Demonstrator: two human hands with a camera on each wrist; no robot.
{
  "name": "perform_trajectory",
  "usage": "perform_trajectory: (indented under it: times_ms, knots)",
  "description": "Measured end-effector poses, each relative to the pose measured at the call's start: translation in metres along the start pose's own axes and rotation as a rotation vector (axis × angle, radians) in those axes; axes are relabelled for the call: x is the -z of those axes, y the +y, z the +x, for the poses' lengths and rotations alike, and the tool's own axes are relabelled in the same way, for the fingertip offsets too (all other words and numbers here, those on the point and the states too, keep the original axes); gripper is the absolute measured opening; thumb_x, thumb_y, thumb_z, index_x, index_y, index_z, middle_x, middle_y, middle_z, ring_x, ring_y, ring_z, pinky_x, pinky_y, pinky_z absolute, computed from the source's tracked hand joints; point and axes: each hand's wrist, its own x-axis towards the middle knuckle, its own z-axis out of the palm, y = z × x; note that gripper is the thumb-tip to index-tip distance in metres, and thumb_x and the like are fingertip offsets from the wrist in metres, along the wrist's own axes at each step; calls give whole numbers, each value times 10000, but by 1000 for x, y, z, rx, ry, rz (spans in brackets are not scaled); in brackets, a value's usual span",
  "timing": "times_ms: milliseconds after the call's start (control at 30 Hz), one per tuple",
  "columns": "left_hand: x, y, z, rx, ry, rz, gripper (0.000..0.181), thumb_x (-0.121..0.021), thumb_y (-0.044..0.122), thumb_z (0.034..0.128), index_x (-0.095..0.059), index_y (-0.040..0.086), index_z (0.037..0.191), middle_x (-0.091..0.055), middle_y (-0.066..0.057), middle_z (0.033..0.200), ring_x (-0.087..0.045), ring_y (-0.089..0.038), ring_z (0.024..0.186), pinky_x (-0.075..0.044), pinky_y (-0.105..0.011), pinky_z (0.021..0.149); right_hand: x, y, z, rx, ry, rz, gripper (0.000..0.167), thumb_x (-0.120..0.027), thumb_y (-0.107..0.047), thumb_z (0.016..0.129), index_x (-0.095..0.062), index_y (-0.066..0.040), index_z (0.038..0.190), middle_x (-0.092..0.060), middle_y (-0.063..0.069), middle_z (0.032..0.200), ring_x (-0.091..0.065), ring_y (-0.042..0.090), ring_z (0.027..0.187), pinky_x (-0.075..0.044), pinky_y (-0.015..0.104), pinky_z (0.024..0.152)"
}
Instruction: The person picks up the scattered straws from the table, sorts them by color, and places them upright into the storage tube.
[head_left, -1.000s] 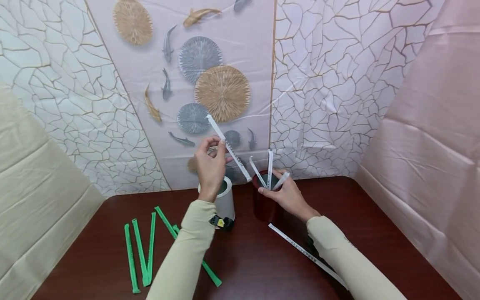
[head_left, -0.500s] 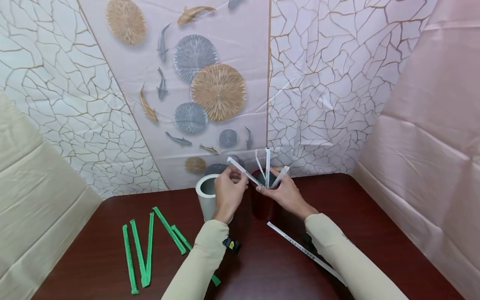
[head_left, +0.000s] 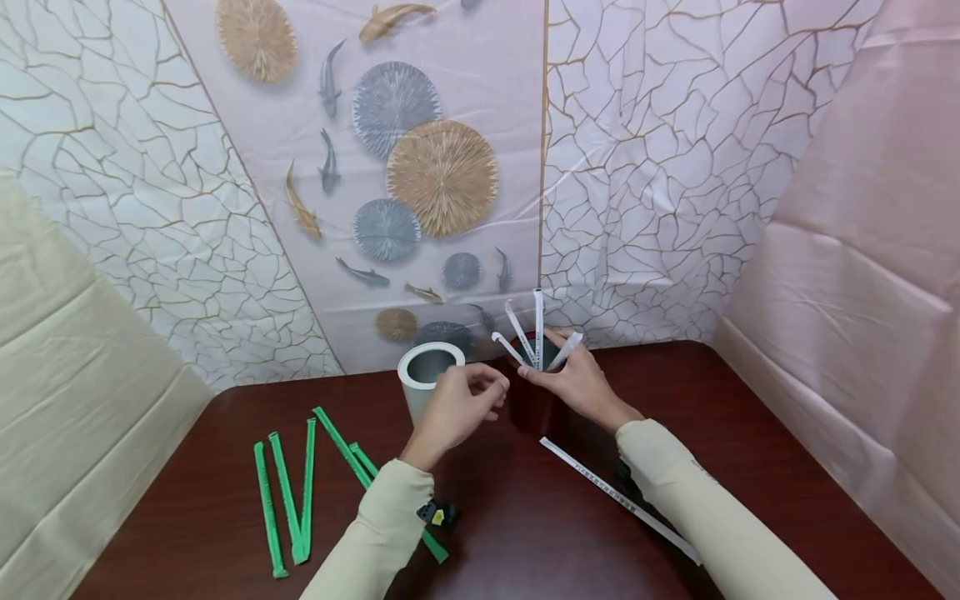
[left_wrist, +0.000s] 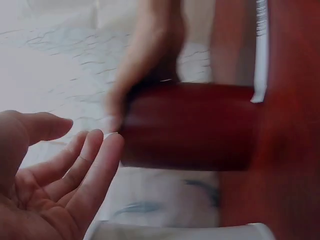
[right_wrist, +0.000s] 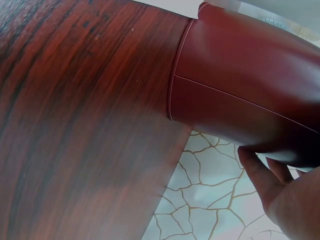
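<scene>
A dark red cup (head_left: 534,408) stands at the back of the table, with several white paper-wrapped sticks (head_left: 538,329) leaning out of its mouth. My right hand (head_left: 581,385) grips the cup's right side near the rim; in the right wrist view the fingers of that hand (right_wrist: 285,195) lie against the red cup (right_wrist: 240,75). My left hand (head_left: 459,408) is just left of the cup, empty, its fingers loosely bent. In the left wrist view the left hand (left_wrist: 60,175) shows thumb and fingers apart, beside the red cup (left_wrist: 190,127).
A white cup (head_left: 414,392) stands left of the red one, partly behind my left hand. Several green wrapped sticks (head_left: 268,508) lie on the left of the table (head_left: 510,533). One white stick (head_left: 618,498) lies slantwise in front of the red cup, near my right forearm.
My left hand carried a white stick right and down to the red cup, let it go inside, and moved slightly back left. My right hand has stayed on the cup.
</scene>
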Motion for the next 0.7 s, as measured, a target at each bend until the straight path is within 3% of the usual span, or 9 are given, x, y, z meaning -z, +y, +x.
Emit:
perform_trajectory:
  times_ms: [167,367,467,567,700]
  knots:
    - [-35,-26,-4,-73,-162,212,109,-744,152,983,-811,102,1053,-791,20,972,-695,-96,865,-543,-237,775,3,2,-1,-1,-1,2,761,-887,-333,870,-575,-74,1514,-531,182,1448,-518,322,1298,-432,527,1075]
    - [-71,-40,-3,-108,-347,309,200,-776,98,958,-805,79,1155,-792,-11,1081,-691,-38,885,-535,-179,777,2,2,-3,-18,-14,14,787,-873,-348,885,-540,-71,1542,-499,182,1488,-500,335,1327,-428,548,1084]
    - [-79,-40,-2,-146,-411,413,261,-770,79,962,-787,90,1222,-776,1,1162,-703,-45,977,-544,-177,849,2,1,-3,-27,-19,18,795,-869,-351,891,-529,-65,1549,-490,188,1498,-494,346,1336,-426,558,1092]
    - [-82,-37,-3,-223,-460,567,278,-768,82,968,-780,111,1243,-756,19,1192,-693,-64,1076,-542,-184,916,2,1,-3,-30,-20,9,806,-869,-363,890,-522,-66,1554,-486,186,1507,-495,342,1343,-428,555,1090]
    - [-79,-36,-6,-338,-455,755,125,-791,109,956,-808,175,1060,-716,73,1014,-672,-42,928,-539,-159,765,1,-1,-1,-19,-13,7,797,-875,-359,884,-537,-65,1543,-496,193,1497,-509,340,1329,-442,541,1066]
